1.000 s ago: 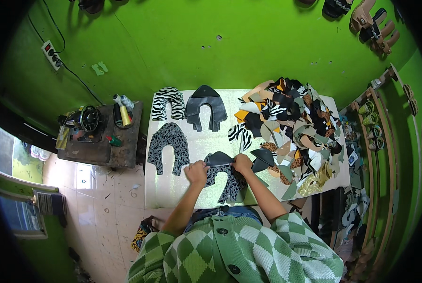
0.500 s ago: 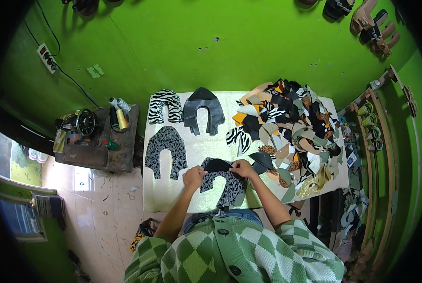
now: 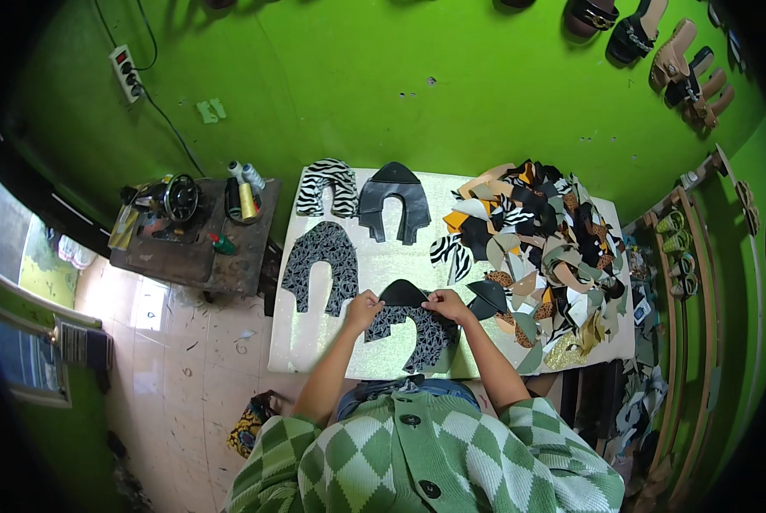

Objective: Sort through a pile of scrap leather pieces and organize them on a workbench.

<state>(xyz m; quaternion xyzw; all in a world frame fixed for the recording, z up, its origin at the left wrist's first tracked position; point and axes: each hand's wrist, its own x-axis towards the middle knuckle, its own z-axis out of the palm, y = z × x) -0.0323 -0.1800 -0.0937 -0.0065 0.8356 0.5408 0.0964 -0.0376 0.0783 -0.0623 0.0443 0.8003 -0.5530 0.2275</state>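
Between my two hands is a black, rounded-triangular piece (image 3: 404,293) that looks like leather or fabric. My left hand (image 3: 363,311) pinches its left corner, and my right hand (image 3: 445,304) pinches its right corner. Its peak points away from me. Just below it, partly overlapped, lies a black-and-grey patterned U-shaped cutout (image 3: 425,340) on the pale table (image 3: 314,352). To the left rests another patterned U-shaped cutout (image 3: 320,265). Farther back are a zebra-print cutout (image 3: 327,184) and a black cutout with a pointed top (image 3: 393,205).
A heap of mixed scraps (image 3: 554,256) covers the table's right side, with a dark rounded piece (image 3: 487,299) at its near edge. A sewing machine (image 3: 177,198) and thread cones (image 3: 246,198) stand on a separate table at left. Sandals (image 3: 635,34) hang on the green wall.
The black piece has moved away from me, so its peak now reaches past the patterned cutout's far edge. Both hands went with it. The whole view has also shifted a little.
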